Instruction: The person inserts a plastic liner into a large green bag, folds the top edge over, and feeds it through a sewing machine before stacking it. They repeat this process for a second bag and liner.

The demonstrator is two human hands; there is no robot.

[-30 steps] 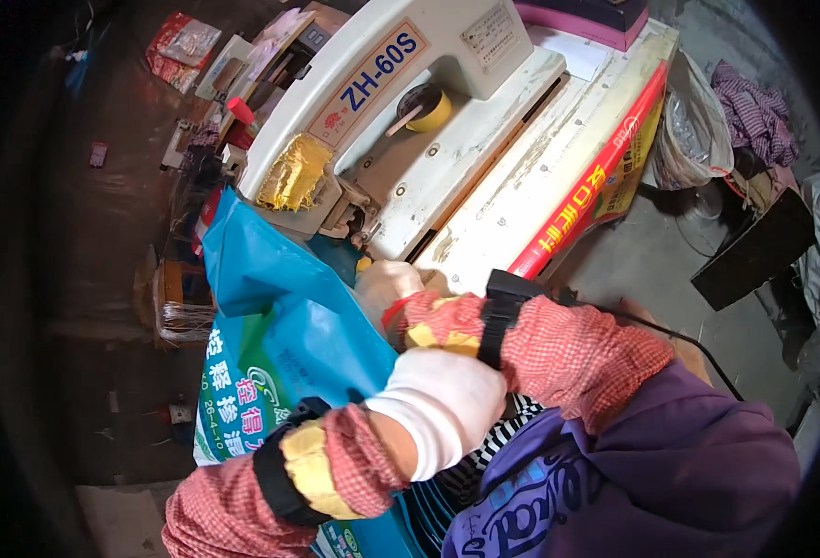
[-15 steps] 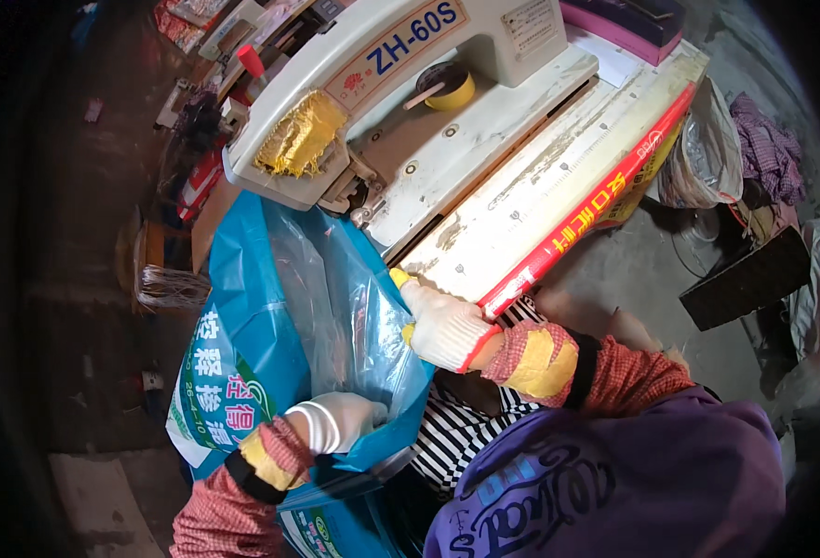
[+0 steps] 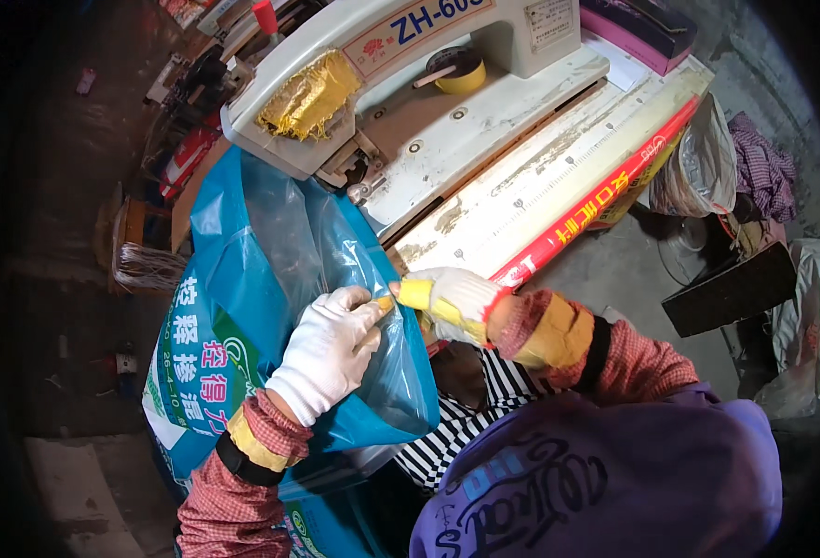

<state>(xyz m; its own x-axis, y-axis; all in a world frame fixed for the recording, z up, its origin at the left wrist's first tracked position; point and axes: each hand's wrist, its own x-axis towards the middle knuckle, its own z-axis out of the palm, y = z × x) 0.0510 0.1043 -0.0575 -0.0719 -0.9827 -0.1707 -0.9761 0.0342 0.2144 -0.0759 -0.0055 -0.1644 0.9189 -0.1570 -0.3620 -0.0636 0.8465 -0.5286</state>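
Gripping the top edge of the blue plastic sack (image 3: 242,307) with both gloved hands, mid-frame. Our left hand (image 3: 326,352) comes up from lower left, wrist bent, fingers closed on the sack's clear inner liner (image 3: 284,232). Our right hand (image 3: 447,299) reaches in from the right, fingers pinched shut on the same edge, fingertips nearly touching the left. Sack stands open at centre-left, mouth just below the head of the white sewing machine (image 3: 400,84). Machine sits on a worn white counter (image 3: 540,186) running to upper right; yellow tape roll (image 3: 458,71) on its bed. Dark dirty floor (image 3: 56,186) at left, clutter upper left.
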